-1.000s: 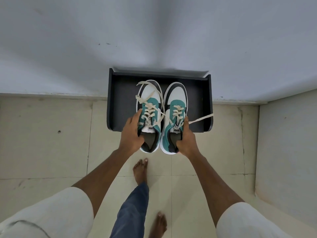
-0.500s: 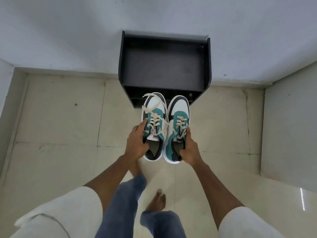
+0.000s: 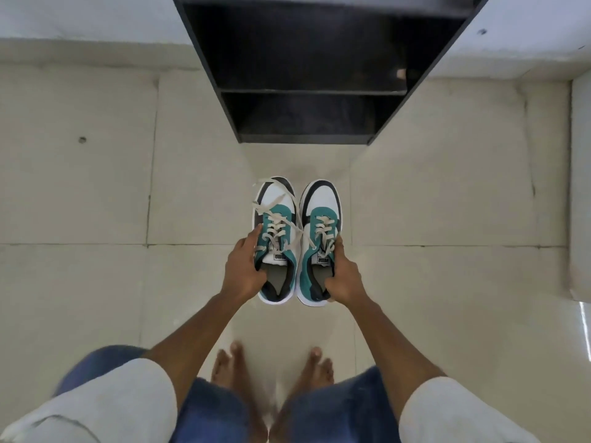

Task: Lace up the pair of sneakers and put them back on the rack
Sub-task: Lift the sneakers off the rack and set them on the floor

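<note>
The person holds one sneaker in each hand over the tiled floor (image 3: 96,193), a little in front of the dark rack (image 3: 319,59). The left hand (image 3: 244,273) is clasped around the collar of the left sneaker (image 3: 276,244), thumb along its outer side; the right hand (image 3: 343,276) grips the right sneaker (image 3: 319,241) the same way, fingers tucked into the opening. The shoes sit side by side, toes toward the rack, clear of its shelves. Whether the soles touch the floor cannot be told.

The step in hand looks like the start of lacing — the laces (image 3: 275,215) are threaded through the eyelets but hang loose and untied, one end looping over the left toe and another crossing between the shoes. The next move likely calls for setting the pair down, freeing both hands, and drawing each lace snug before knotting it.

The sneakers are teal, white and black low-tops with cream flat laces and white soles — a label shows on each tongue. The rack's visible shelves appear mostly bare.
</note>
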